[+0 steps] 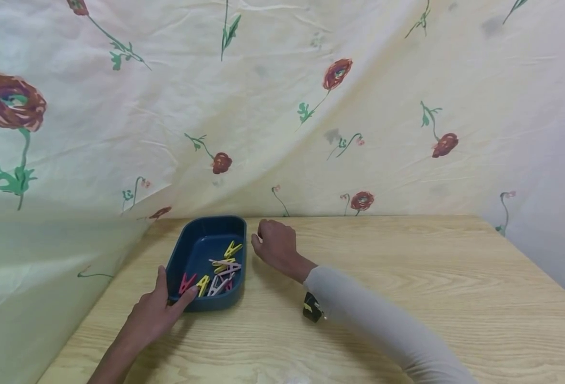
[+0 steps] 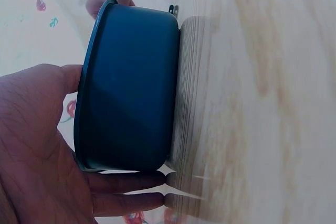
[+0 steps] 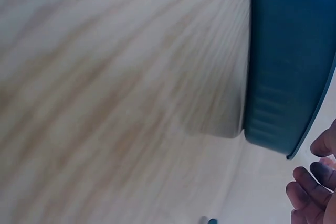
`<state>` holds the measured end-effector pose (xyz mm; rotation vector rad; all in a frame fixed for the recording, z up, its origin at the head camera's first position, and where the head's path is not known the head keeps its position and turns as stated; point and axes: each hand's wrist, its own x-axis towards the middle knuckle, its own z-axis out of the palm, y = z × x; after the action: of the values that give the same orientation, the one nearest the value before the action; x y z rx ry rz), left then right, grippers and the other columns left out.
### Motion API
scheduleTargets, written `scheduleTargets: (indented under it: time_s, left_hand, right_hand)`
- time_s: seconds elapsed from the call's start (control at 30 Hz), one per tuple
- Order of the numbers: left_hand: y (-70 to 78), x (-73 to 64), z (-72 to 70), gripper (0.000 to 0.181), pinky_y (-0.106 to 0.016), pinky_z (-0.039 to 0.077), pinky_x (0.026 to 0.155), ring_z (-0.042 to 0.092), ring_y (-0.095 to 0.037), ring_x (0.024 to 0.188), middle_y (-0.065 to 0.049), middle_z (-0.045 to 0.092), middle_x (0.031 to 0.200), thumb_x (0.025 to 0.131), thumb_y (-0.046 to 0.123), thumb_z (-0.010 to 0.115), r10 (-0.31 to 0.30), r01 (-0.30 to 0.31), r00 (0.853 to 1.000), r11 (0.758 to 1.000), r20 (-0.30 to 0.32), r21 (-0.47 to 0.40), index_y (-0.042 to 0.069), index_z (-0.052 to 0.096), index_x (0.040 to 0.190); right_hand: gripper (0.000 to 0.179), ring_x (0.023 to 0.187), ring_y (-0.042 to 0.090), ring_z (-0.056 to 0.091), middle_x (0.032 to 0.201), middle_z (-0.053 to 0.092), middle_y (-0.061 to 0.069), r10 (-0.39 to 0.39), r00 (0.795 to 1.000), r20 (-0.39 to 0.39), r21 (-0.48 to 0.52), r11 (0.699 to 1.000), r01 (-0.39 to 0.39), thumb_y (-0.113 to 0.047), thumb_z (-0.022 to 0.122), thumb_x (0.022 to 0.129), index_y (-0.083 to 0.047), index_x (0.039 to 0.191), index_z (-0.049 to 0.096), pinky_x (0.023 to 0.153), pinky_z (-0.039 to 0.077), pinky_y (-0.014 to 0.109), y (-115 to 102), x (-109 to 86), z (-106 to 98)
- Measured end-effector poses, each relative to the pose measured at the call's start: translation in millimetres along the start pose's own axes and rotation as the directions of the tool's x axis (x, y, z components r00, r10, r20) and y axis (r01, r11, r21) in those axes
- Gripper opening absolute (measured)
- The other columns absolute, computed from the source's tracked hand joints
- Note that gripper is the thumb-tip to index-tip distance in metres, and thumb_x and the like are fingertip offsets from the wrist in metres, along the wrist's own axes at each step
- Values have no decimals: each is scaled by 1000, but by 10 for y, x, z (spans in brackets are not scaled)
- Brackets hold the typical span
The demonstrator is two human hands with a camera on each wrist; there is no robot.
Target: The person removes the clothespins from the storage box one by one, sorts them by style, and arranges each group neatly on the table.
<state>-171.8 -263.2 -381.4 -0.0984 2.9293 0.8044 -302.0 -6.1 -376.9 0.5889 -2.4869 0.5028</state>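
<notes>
A dark blue plastic tray (image 1: pixel 205 244) stands on the left part of the table, holding several clothespins. A red clothespin (image 1: pixel 183 284), yellow clothespins (image 1: pixel 203 285) and pale pink ones lie heaped toward its near and right side. My left hand (image 1: pixel 154 311) grips the tray's near left corner, thumb on the rim and fingers along the outer side wall. In the left wrist view two of its fingers (image 2: pixel 128 181) stretch past the wall. My right hand (image 1: pixel 277 245) hovers beside the far right corner, fingers loosely curled and holding nothing visible; the right wrist view shows its fingertips (image 3: pixel 300 195) near the rim.
The wood-grain table (image 1: pixel 388 250) runs back to a hanging flowered cloth (image 1: pixel 272 106), which also covers the left side. A small black device (image 1: pixel 312 308) sits under the right forearm. Small dark pieces (image 2: pixel 173 9) show past the tray in the left wrist view.
</notes>
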Motion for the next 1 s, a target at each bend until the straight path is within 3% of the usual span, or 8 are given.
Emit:
scheduleTargets:
  time_s: [0.1, 0.3, 0.7, 0.9, 1.0]
  left_hand:
    - [-4, 1, -2, 117, -68, 39, 95, 39, -60, 129, -44, 23, 149, 93, 74, 41, -1, 1, 1000, 1000, 1, -3, -14, -10, 151]
    - [-17, 2, 2, 117, -67, 40, 95, 40, -59, 128, -44, 23, 149, 93, 74, 41, 4, -4, 1000, 1000, -4, -6, -14, -11, 151]
    - [2, 11, 8, 117, -68, 38, 97, 38, -59, 130, -43, 23, 149, 93, 75, 41, -6, 6, 1000, 1000, -10, 5, -13, -10, 152]
    - [-2, 3, 7, 118, -68, 39, 97, 37, -59, 131, -43, 23, 149, 92, 76, 40, -9, 9, 1000, 1000, -7, 6, -12, -10, 152]
    - [-10, -3, 5, 117, -67, 39, 97, 38, -59, 130, -43, 24, 149, 92, 75, 41, 0, 0, 1000, 1000, -7, 5, -12, -11, 152]
  right_hand:
    - [27, 49, 11, 43, 61, 50, -4, -15, 1000, -15, 13, 1000, 15, -21, 68, 93, -14, 70, 55, 42, 30, 28, -59, 9, 10]
    - [21, 52, 11, 46, 62, 52, -5, -47, 999, -22, 23, 999, 47, -23, 67, 94, -13, 77, 61, 47, 34, 27, -178, 27, 52]
    - [21, 58, 10, 49, 65, 54, -7, -108, 993, 56, 19, 994, 107, -30, 67, 95, -15, 80, 63, 58, 35, 30, -424, -27, 15]
    - [19, 64, 11, 52, 73, 63, -6, -185, 974, 131, 10, 983, 185, -32, 69, 94, -13, 90, 69, 65, 36, 31, -533, -61, -39]
    - [17, 64, 8, 53, 74, 64, -7, -245, 949, 196, -5, 968, 251, -32, 68, 94, -16, 89, 70, 67, 37, 30, -582, -70, -56]
